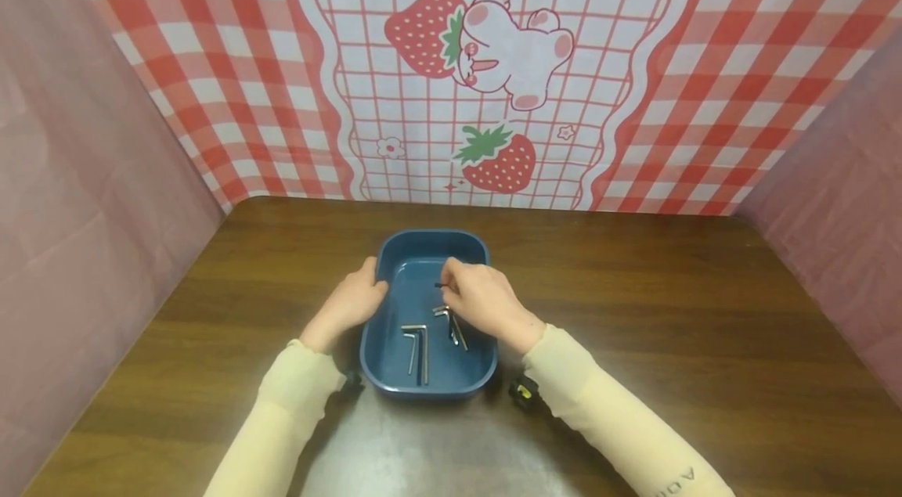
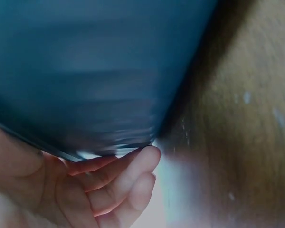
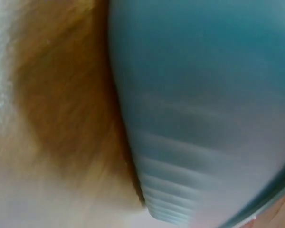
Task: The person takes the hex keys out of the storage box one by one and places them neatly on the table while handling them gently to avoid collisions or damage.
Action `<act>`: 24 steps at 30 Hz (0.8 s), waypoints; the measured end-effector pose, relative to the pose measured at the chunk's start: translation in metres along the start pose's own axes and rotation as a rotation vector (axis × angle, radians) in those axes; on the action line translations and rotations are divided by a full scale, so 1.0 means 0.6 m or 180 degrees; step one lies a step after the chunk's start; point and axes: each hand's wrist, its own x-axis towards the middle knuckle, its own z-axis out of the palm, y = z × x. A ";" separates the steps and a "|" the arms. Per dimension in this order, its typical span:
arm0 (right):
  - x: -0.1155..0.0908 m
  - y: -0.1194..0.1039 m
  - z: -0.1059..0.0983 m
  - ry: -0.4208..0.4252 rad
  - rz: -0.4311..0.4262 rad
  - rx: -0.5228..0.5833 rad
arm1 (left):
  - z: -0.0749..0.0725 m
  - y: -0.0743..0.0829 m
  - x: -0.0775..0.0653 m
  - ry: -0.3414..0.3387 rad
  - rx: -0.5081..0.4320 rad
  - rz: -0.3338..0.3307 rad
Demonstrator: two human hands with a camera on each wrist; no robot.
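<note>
A blue rectangular bin sits on the table. My left hand grips its left rim, thumb over the edge; in the left wrist view the fingers lie against the outer wall. Over the inside of the bin, my right hand pinches a small dark hex key, of which only a short end shows. Below that hand, several L-shaped hex keys lie together on the bin floor. To their left lie a larger hex key and a thinner hex key, side by side.
The brown wooden table extends to both sides. A red checked cloth with strawberries hangs behind it, and pink cloths hang at the sides. Black wrist devices show below the sleeves. The right wrist view shows the bin's outer wall.
</note>
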 end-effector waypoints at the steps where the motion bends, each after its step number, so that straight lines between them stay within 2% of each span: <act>1: -0.001 0.000 -0.003 0.0016 0.0004 0.0036 | 0.000 0.000 0.000 -0.0002 -0.0005 -0.0015; 12: -0.004 0.006 -0.025 0.0009 0.0196 0.0293 | 0.003 -0.004 0.003 -0.0037 -0.0025 -0.0042; 24: -0.005 0.019 -0.049 0.0251 0.0277 0.0326 | 0.002 -0.003 0.002 -0.0072 -0.0042 -0.0063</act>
